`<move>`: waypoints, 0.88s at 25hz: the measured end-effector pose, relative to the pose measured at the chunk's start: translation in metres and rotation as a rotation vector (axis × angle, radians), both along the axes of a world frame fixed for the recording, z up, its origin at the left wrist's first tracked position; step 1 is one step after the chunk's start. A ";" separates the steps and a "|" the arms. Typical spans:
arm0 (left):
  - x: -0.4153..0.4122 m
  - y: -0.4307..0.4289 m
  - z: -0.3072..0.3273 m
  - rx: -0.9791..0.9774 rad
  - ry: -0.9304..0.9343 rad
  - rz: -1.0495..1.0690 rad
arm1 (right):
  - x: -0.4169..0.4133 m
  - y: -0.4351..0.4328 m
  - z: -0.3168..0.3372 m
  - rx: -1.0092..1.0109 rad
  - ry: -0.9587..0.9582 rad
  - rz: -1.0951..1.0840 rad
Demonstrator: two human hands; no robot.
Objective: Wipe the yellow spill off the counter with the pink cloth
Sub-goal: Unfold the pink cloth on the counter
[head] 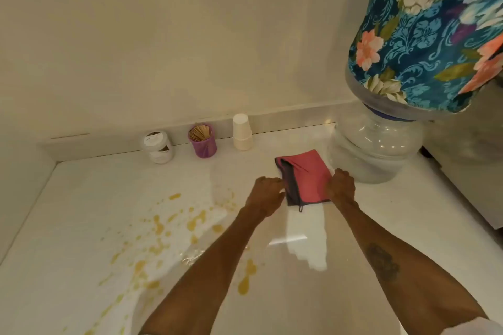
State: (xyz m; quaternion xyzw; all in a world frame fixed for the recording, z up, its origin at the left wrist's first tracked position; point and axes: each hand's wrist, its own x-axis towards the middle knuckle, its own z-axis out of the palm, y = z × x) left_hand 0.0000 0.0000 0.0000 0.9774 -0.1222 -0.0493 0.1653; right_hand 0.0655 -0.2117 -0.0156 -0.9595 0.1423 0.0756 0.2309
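A folded pink cloth (306, 177) with a dark edge and a small loop lies on the white counter (381, 226), right of centre. My left hand (265, 196) grips its left edge with the fingers curled. On the cloth's right edge rests my right hand (341, 185), fingers closed on the fabric. Yellow spill (163, 228) is spattered in blobs and streaks over the left and front of the counter, with one larger drip (246, 279) between my forearms.
Along the back wall stand a white jar (158, 147), a purple cup of wooden sticks (202, 141) and stacked white paper cups (241, 132). A clear water dispenser base (373, 147) under a floral-covered bottle (432, 35) stands right behind the cloth.
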 end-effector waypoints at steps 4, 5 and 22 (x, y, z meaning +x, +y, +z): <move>-0.004 -0.036 -0.013 -0.033 -0.013 -0.127 | 0.010 0.008 -0.004 0.050 0.053 -0.032; -0.005 -0.039 -0.019 -0.025 -0.010 -0.147 | 0.012 0.012 -0.007 0.046 0.057 -0.042; -0.038 0.013 -0.032 0.010 0.085 -0.039 | 0.025 0.036 0.016 0.370 0.148 -0.245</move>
